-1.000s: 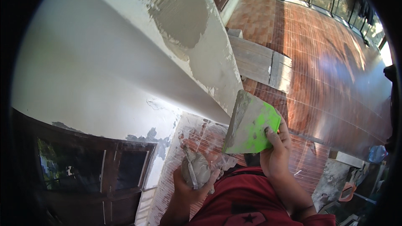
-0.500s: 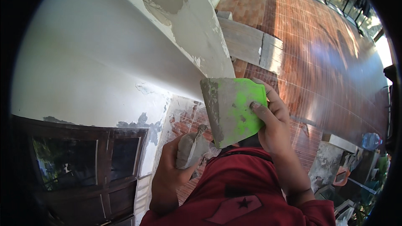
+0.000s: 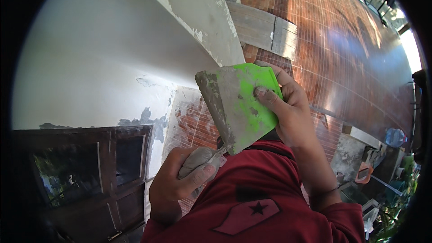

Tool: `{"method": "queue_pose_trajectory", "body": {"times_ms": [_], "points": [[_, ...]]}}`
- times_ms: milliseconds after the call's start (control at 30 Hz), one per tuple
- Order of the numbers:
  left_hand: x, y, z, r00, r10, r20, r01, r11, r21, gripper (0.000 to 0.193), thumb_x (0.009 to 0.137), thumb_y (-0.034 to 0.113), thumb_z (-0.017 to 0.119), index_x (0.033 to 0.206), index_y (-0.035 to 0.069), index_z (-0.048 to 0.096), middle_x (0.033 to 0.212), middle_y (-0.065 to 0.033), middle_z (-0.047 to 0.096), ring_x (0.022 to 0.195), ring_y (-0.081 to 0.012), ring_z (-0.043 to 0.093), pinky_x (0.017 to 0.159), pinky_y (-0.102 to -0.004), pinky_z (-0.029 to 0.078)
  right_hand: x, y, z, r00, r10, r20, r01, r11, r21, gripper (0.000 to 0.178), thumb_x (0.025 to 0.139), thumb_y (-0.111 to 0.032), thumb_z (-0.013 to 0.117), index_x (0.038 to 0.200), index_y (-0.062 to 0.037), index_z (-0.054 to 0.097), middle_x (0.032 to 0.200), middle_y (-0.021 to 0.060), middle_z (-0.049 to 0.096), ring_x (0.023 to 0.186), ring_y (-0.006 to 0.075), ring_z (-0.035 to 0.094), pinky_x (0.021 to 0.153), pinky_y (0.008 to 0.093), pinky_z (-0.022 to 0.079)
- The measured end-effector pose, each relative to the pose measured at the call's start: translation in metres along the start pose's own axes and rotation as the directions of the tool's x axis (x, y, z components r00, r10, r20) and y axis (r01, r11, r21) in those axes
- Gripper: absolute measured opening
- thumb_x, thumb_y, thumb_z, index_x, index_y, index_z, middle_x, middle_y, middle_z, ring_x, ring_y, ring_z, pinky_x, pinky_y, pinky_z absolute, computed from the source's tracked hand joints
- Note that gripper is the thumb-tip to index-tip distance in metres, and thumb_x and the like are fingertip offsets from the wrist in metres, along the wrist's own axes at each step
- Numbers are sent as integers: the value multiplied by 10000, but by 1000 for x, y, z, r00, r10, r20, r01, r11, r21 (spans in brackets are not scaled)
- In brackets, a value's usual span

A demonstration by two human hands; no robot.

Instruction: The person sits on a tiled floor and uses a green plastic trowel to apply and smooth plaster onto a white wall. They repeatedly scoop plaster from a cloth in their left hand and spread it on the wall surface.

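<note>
A flat green plastic putty spreader (image 3: pixel 240 108), smeared with grey paste, is pinched by its right edge in my right hand (image 3: pixel 292 110), thumb on the upper face and fingers behind. Along its left edge runs a thicker band of grey filler. My left hand (image 3: pixel 167 184) is closed round a small clear plastic bag of grey filler (image 3: pixel 198 162). Its narrow, paste-covered tip meets the lower corner of the spreader. The edge of a patched white column (image 3: pixel 211 18) is just beyond the spreader.
A pale wall (image 3: pixel 85 63) with dark wooden window panels (image 3: pixel 76 171) stands to the left. Beyond the column, grey boards (image 3: pixel 252 24) lie on the reddish tiled floor (image 3: pixel 333 58). At right are a water bottle (image 3: pixel 396 137), an orange-framed item (image 3: pixel 363 172) and a concrete block (image 3: pixel 348 153).
The spreader has moved left and slightly up and tilted. My left hand has turned the bag, bringing its tip from beside the spreader to its lower corner.
</note>
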State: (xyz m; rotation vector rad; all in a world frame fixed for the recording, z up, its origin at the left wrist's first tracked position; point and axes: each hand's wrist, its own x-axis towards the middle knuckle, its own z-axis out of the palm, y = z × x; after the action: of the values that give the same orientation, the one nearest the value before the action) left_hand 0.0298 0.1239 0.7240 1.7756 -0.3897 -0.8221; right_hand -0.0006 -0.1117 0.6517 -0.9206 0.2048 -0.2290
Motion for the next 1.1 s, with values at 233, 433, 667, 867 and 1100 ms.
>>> {"method": "queue_pose_trajectory", "body": {"times_ms": [233, 433, 667, 867, 1100], "points": [[-5, 9, -1, 999, -21, 32, 17, 995, 102, 186, 860, 204, 639, 827, 22, 630, 635, 3, 533, 576, -77, 442, 527, -276, 352, -3, -2, 6, 996, 61, 58, -56, 994, -89, 376, 943, -38, 600, 1301, 26, 508, 1079, 56, 647, 948, 85, 615, 818, 243, 507], [-7, 1, -2, 999, 10, -33, -4, 985, 173, 189, 852, 209, 637, 809, 25, 623, 609, -4, 511, 554, -80, 406, 514, -282, 338, -1, 4, 8, 993, 70, 95, -56, 988, -147, 372, 939, -38, 605, 1294, 32, 517, 1089, 56, 649, 970, 94, 611, 851, 247, 488], [-1, -1, -7, 997, 7, -74, 6, 986, 167, 218, 858, 211, 635, 769, 14, 608, 544, 9, 465, 503, -79, 375, 473, -286, 311, -1, 0, 11, 994, 73, 87, -59, 986, -158, 366, 946, -42, 597, 1295, 34, 515, 1085, 56, 654, 960, 85, 612, 844, 247, 495], [6, 4, -13, 993, 45, -112, -20, 978, 209, 234, 866, 225, 646, 820, -4, 641, 531, 8, 466, 493, -70, 388, 468, -276, 322, -1, -4, 14, 994, 74, 85, -57, 980, -189, 368, 951, -39, 590, 1302, 29, 504, 1068, 53, 657, 936, 80, 616, 824, 240, 499], [9, 0, -21, 977, 76, -200, -28, 972, 232, 285, 867, 234, 687, 931, -43, 668, 654, -56, 605, 591, -84, 532, 547, -270, 434, -3, -6, 14, 993, 71, 97, -46, 970, -238, 367, 948, -28, 586, 1302, 23, 502, 1053, 45, 648, 930, 72, 606, 813, 234, 493]]}}
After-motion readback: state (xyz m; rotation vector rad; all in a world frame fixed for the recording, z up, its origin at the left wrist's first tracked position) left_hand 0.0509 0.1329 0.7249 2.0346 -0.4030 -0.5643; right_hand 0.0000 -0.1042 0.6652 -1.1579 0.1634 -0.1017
